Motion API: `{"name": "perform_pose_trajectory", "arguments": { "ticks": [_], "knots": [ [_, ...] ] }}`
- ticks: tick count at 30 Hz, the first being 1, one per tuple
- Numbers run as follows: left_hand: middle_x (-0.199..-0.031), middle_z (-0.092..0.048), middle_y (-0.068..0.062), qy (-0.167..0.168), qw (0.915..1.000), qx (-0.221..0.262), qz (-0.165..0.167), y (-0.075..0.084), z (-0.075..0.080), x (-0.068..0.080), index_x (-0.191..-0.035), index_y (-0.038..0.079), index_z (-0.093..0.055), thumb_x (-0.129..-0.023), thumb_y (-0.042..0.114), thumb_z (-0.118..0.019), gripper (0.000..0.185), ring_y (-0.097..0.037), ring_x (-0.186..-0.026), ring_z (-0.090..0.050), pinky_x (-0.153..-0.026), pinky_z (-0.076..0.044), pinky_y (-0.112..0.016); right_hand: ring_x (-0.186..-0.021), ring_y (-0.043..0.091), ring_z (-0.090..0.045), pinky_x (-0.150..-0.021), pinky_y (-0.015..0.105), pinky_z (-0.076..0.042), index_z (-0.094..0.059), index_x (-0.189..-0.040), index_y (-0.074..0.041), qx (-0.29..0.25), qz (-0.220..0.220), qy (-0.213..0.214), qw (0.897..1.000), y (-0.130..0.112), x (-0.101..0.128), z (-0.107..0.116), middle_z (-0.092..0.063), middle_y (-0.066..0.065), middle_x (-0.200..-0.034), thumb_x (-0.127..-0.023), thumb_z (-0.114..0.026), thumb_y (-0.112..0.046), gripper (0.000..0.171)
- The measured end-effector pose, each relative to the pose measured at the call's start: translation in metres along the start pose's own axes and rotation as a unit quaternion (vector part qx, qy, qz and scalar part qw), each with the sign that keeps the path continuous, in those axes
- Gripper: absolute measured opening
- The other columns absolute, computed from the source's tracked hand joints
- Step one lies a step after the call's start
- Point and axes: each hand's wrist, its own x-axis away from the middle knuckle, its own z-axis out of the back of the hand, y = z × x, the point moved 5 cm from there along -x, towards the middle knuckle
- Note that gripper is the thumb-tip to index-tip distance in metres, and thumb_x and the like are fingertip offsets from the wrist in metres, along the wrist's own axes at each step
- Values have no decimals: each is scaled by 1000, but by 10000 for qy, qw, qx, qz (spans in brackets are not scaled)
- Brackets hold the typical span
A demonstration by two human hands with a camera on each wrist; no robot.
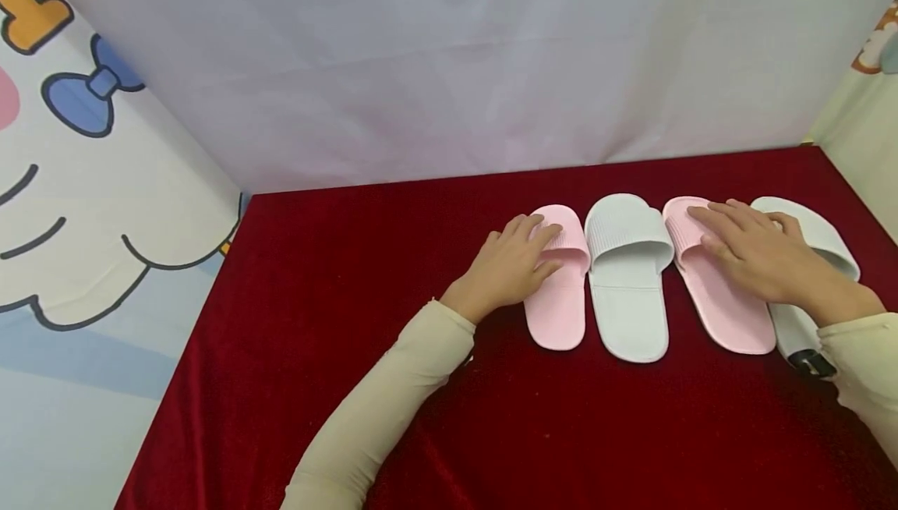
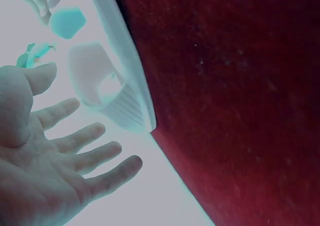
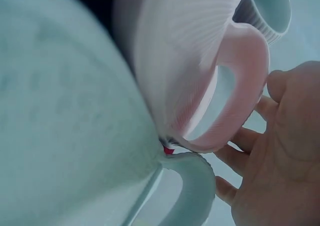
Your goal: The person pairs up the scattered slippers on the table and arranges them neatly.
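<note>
At the far left, a cartoon-patterned sheet [image 1: 91, 229] shows a blue bow [image 1: 101, 85]; a pale plain sheet [image 1: 491, 65] hangs behind the red cloth [image 1: 295, 323]. A cream sleeve [image 1: 379, 401] leads to the left hand [image 1: 505, 268], fingers spread and nearly straight, gripping nothing; it reaches over the strap of the first pink slipper [image 1: 557, 311], though I cannot tell whether it touches. Next comes the first white slipper [image 1: 627, 315], close against that pink one. The second pink slipper [image 1: 733, 315] lies slanted, toe towards the white one, heel apart from it. Over its strap lies the right hand [image 1: 765, 256], loosely open, fingertips against the strap without gripping. The last white slipper [image 1: 807, 225] sits just beside, partly hidden by that hand; a small black object [image 1: 810, 362] shows near its heel.
</note>
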Motion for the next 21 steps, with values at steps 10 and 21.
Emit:
{"name": "perform_pose_trajectory", "arguments": {
  "ticks": [10, 21],
  "knots": [
    [-150, -46, -9, -54, 9967, 802, -93, -4, -8, -15, -140, 18, -48, -105, 27, -50, 36, -27, -137, -48, -101, -51, -44, -130, 48, -40, -93, 62, -24, -39, -148, -10, -104, 62, -76, 9999, 1, 3, -1, -39, 29, -148, -107, -42, -28, 45],
    [-138, -56, -6, -41, 9950, 958, -275, -4, -7, -6, -134, 18, -55, -100, 17, -59, 34, -24, -124, -57, -96, -53, -38, -130, 46, -43, -93, 62, -25, -41, -147, -12, -130, 274, 65, 9995, -6, 24, -3, -44, 27, -146, -103, -52, -24, 47]
  ]
}}
